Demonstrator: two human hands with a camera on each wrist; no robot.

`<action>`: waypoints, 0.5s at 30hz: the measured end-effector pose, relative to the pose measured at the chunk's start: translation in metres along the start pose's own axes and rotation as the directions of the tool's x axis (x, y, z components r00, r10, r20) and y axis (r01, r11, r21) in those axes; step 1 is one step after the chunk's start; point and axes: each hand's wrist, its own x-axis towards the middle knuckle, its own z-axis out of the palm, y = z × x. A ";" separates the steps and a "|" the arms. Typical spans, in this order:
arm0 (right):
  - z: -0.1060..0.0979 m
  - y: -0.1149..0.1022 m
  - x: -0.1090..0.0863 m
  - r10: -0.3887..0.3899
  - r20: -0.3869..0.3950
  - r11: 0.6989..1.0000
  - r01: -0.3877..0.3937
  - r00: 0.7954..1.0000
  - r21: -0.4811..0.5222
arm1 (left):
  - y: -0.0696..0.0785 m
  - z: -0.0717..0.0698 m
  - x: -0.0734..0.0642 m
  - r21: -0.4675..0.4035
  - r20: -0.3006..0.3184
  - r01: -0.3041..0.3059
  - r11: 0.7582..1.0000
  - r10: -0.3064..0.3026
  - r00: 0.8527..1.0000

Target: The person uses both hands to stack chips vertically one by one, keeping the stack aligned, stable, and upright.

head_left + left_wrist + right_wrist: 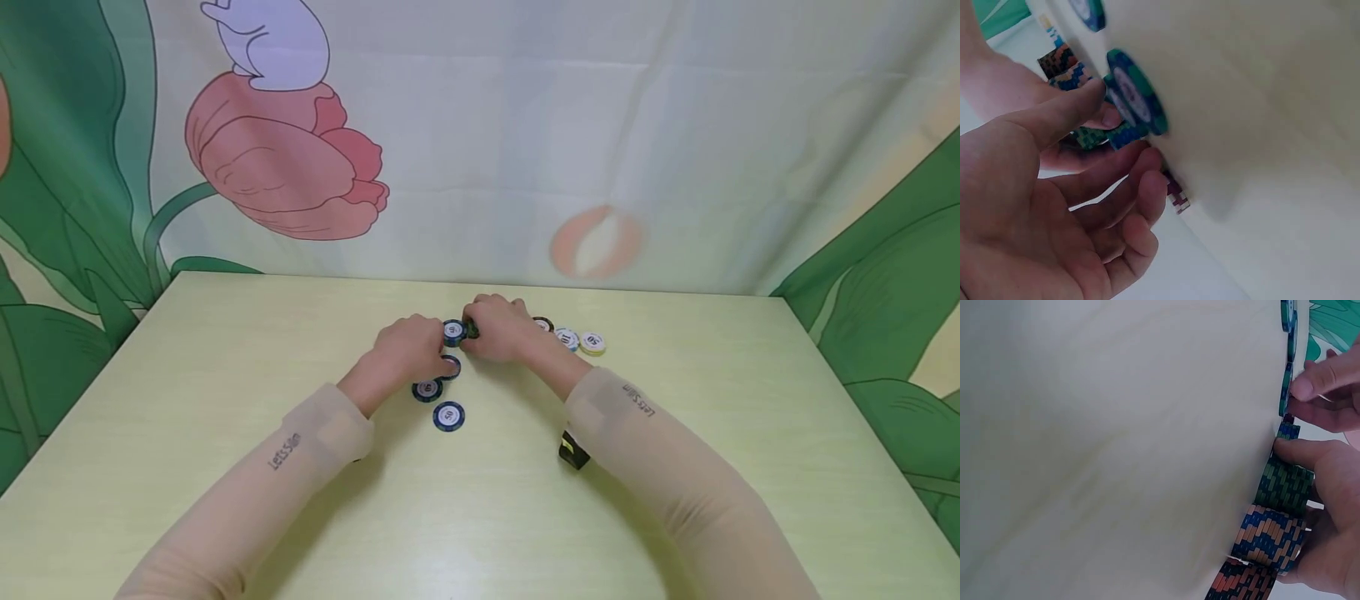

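My left hand pinches a blue poker chip at its edge, thumb on it and fingers bent. A short stack of blue chips stands just beyond. Two more blue chips lie nearer: one chip by the left hand, another chip in front. My right hand grips a stack of green chips beside the blue stack, its thumb near where the stacks meet and its fingers behind, partly hidden.
Right of the right hand stand a black-edged stack, a light-blue-edged stack and a yellow-edged stack. A small black object lies by the right sleeve. Dark red chips show beyond the left fingers. A printed curtain hangs behind the table.
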 end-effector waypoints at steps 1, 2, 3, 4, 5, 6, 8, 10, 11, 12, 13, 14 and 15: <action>0.000 0.000 0.000 -0.001 0.001 1.000 0.001 1.000 0.001 | 0.000 0.001 -0.001 0.007 0.001 -0.003 1.000 0.003 1.000; 0.000 0.000 0.000 0.000 0.003 1.000 0.000 1.000 0.002 | 0.001 0.002 -0.001 0.015 0.000 -0.010 1.000 0.010 1.000; 0.000 0.001 0.000 0.001 0.005 1.000 -0.001 1.000 0.004 | 0.001 0.003 -0.002 0.017 0.001 -0.017 1.000 0.017 1.000; 0.000 0.001 -0.001 0.002 0.008 1.000 -0.002 1.000 0.002 | 0.001 0.004 -0.002 0.017 0.001 -0.025 1.000 0.025 1.000; -0.001 0.001 -0.001 0.003 0.011 1.000 -0.003 1.000 -0.001 | 0.002 0.004 -0.001 0.016 0.002 -0.031 0.999 0.031 1.000; -0.001 0.001 -0.001 0.004 0.014 1.000 -0.004 1.000 -0.002 | 0.002 0.005 -0.002 0.015 0.000 -0.040 0.999 0.040 0.999; -0.001 0.000 -0.001 0.007 0.018 1.000 -0.007 1.000 -0.005 | 0.002 0.006 -0.002 0.016 -0.001 -0.053 0.998 0.053 0.999; -0.001 0.000 -0.002 0.009 0.020 1.000 -0.009 1.000 -0.013 | 0.002 0.007 -0.002 0.021 -0.009 -0.061 0.998 0.061 0.998; -0.001 0.000 -0.002 0.010 0.022 1.000 -0.010 1.000 -0.016 | 0.002 0.008 -0.002 0.024 -0.014 -0.064 0.998 0.064 0.998; -0.001 0.000 -0.002 0.011 0.023 1.000 -0.011 1.000 -0.019 | 0.002 0.008 -0.002 0.029 -0.019 -0.067 0.997 0.067 0.998; -0.001 -0.001 -0.002 0.012 0.025 1.000 -0.011 1.000 -0.024 | 0.002 0.008 -0.002 0.035 -0.021 -0.069 0.997 0.069 0.997; -0.001 -0.001 -0.002 0.013 0.027 0.999 -0.012 1.000 -0.030 | 0.002 0.009 -0.003 0.037 -0.021 -0.071 0.997 0.071 0.997; -0.001 -0.001 -0.002 0.014 0.029 0.999 -0.013 0.999 -0.033 | 0.002 0.009 -0.003 0.041 -0.021 -0.074 0.996 0.075 0.997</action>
